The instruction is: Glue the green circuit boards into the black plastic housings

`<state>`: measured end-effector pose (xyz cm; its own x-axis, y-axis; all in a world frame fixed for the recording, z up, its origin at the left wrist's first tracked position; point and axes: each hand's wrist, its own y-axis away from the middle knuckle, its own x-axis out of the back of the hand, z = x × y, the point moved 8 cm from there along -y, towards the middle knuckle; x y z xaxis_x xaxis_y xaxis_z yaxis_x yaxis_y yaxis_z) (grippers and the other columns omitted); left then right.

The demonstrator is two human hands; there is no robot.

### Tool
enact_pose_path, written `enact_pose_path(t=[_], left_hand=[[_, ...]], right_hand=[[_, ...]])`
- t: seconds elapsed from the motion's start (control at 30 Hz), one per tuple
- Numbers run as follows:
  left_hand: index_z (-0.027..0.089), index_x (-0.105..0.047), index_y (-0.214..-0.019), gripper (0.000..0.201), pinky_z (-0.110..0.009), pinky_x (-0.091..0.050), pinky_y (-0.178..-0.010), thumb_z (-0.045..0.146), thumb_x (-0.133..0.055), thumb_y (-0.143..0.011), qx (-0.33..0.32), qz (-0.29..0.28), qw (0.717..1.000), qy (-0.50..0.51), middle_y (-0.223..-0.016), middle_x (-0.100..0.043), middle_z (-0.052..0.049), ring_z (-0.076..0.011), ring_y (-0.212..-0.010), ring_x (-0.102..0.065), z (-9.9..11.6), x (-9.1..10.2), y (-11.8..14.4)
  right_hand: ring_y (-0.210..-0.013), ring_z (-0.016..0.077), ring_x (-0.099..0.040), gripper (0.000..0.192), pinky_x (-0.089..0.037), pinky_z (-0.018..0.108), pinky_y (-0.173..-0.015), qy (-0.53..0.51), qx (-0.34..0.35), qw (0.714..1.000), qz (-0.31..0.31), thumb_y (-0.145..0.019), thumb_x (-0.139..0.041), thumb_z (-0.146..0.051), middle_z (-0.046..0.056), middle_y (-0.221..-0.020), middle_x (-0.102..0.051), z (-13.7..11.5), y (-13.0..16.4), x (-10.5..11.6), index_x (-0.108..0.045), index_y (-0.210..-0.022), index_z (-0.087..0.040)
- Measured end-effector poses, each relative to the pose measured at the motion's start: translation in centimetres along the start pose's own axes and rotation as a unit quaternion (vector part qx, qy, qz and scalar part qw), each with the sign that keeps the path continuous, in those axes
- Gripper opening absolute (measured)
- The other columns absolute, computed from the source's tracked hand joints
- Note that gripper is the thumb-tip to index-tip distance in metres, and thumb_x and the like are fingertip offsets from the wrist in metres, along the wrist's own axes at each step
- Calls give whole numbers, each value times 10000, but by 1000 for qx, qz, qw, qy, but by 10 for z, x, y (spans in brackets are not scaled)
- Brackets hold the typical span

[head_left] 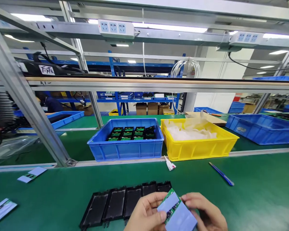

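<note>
Two bare hands meet at the near edge of the green mat [255,192], sharing one small circuit board [176,210] covered by pale lilac pads. The left hand [145,215] pinches the board's left edge between thumb and curled fingers; the right hand [205,213] closes its fingertips on the right edge, so the board is lifted and tilted just above the mat.

Just beyond the board, partly under the left hand, lies a row of black plastic trays [125,202], side by side and touching. Right of the board and farther back rests a blue pen [221,174]. A small white scrap [170,164] lies beyond the trays, against the rail. Far left of the board lie a pale card [31,175] and another flat piece [1,210].

Past the rail, straight beyond the board, stands a blue bin [125,149] holding rows of green boards in black housings. Touching its right side is a yellow bin [199,147] with white plastic wrap. Farther right is another blue crate [262,130]. Overhead hangs a socket strip [115,29].
</note>
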<state>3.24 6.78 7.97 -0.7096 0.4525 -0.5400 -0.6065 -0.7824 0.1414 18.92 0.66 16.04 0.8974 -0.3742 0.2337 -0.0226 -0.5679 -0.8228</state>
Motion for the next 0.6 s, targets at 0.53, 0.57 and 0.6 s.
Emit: enact_pose_path(t=[0.53, 0.57, 0.6], left_hand=[[206, -737, -1092, 500, -294, -561, -762, 454, -836, -669, -172, 84, 975, -111, -1107, -714, -141, -280, -991, -675, -14, 20, -2], [209, -736, -1095, 502, -291, -563, -754, 459, -833, -671, -174, 85, 974, -114, -1101, -714, -140, -279, -987, -677, -16, 21, -3], [211, -735, -1098, 503, -288, -565, -743, 465, -829, -674, -174, 87, 974, -116, -1102, -713, -140, -278, -985, -678, -19, 23, -4]], right_hand=[[-638, 114, -610, 96, -493, 187, -579, 202, -8, 979, 1, -870, -630, -153, 33, -777, -606, 17, 22, -38, -685, -937, -195], [-649, 118, -610, 85, -493, 193, -593, 201, -14, 980, 4, -871, -626, -155, 31, -781, -608, 18, 24, -40, -679, -922, -198], [-649, 119, -604, 64, -487, 198, -595, 194, -31, 980, 7, -876, -619, -166, 28, -778, -608, 20, 25, -41, -671, -891, -201]])
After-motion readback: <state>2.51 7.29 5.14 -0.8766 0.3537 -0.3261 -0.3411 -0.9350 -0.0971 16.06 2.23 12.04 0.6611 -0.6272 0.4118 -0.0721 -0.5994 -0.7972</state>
